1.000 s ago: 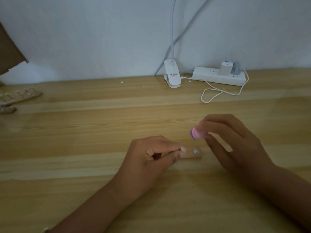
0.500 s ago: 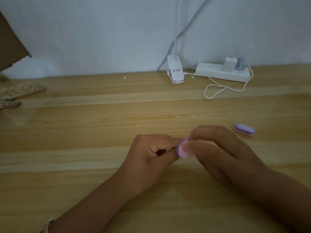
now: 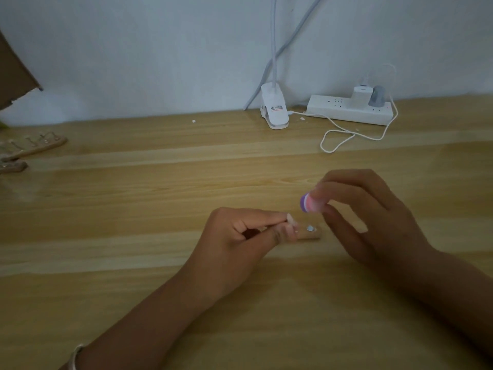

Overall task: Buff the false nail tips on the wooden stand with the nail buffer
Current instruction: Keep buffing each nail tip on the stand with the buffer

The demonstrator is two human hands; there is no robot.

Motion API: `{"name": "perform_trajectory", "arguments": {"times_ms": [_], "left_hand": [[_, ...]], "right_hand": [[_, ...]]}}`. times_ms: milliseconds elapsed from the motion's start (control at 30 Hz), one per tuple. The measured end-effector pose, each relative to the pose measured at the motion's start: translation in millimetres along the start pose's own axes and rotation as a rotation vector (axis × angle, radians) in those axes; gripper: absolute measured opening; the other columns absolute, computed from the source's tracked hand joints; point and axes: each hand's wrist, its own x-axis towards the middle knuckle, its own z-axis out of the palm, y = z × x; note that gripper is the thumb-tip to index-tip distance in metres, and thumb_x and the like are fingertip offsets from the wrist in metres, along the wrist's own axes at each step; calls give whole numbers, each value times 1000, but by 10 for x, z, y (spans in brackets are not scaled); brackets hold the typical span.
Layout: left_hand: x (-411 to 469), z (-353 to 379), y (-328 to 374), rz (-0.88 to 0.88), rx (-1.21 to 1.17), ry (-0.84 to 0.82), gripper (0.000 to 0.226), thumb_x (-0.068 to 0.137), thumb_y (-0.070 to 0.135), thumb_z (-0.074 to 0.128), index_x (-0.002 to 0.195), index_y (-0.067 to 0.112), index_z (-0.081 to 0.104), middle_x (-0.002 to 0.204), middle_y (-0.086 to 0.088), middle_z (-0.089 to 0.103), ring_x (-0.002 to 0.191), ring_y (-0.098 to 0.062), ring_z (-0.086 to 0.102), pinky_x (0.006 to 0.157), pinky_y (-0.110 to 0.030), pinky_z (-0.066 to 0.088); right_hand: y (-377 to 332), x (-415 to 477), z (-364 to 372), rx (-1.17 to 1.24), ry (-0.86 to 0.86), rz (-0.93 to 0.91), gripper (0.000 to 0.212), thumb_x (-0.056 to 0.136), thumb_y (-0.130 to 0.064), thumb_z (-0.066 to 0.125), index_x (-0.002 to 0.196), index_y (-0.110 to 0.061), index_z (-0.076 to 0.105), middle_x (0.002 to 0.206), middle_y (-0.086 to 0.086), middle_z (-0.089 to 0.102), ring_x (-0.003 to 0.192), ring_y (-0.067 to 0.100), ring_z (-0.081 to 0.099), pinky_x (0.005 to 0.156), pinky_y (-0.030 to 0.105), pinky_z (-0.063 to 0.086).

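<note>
- A pale wooden table (image 3: 160, 182) fills the lower two thirds of the frame, its long planks running left to right. The light is dim.
- Behind it stands a plain whitish wall (image 3: 160, 49).
- At top centre a white clip lamp (image 3: 274, 110) is clamped at the table's far edge, its stem rising out of frame.
- Just right of it lies a white power strip (image 3: 349, 109) with two plugs in it. A thin white cable (image 3: 346, 137) loops on the wood in front.
- Brown cardboard (image 3: 13, 76) leans in at the upper left. Below it, at the left edge, lie spare wooden strips (image 3: 32, 145), blurred.
- The wooden stand (image 3: 309, 235) lies flat on the table at centre frame.
- The left hand (image 3: 240, 236) has its fingers curled, pinching the stand's left end.
- The right hand (image 3: 368, 217) pinches the purple-and-pink nail buffer (image 3: 308, 202) between thumb and fingertips, held just above the stand's right end, apart from it.
- A bracelet (image 3: 74, 359) shows on the left wrist at the bottom edge.
</note>
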Motion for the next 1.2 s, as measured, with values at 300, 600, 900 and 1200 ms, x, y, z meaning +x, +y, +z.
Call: {"name": "perform_trajectory", "arguments": {"times_ms": [300, 600, 900, 1200], "left_hand": [[1, -19, -5, -25, -16, -13, 15, 86, 22, 66, 91, 14, 78, 85, 1, 76, 81, -28, 71, 79, -39, 56], [-4, -25, -5, 13, 36, -11, 13, 86, 18, 68, 93, 14, 78, 84, -2, 76, 75, -31, 70, 68, -40, 56], [9, -19, -17, 68, 121, -3, 11, 84, 15, 72, 92, 14, 79, 70, -5, 67, 60, -24, 56, 55, -29, 44], [-4, -10, -37, 99, 206, -15, 9, 87, 17, 69, 87, 16, 78, 68, -5, 65, 61, -23, 58, 57, -36, 45]], "right_hand": [[17, 11, -7, -2, -1, 70, 34, 93, 2, 60, 113, -25, 60, 112, -2, 56, 102, 12, 58, 80, 40, 53], [2, 16, -37, -56, -82, 44, 26, 91, 6, 59, 110, -7, 71, 111, 8, 60, 102, 9, 59, 85, 25, 48], [-79, 23, 40, -34, -101, -31, 24, 89, 11, 61, 104, -3, 73, 109, 9, 66, 100, 16, 63, 94, 16, 43], [-95, 58, -2, -75, -116, -20, 25, 91, 9, 55, 97, -5, 75, 104, 6, 70, 97, 9, 61, 97, 1, 27]]}}
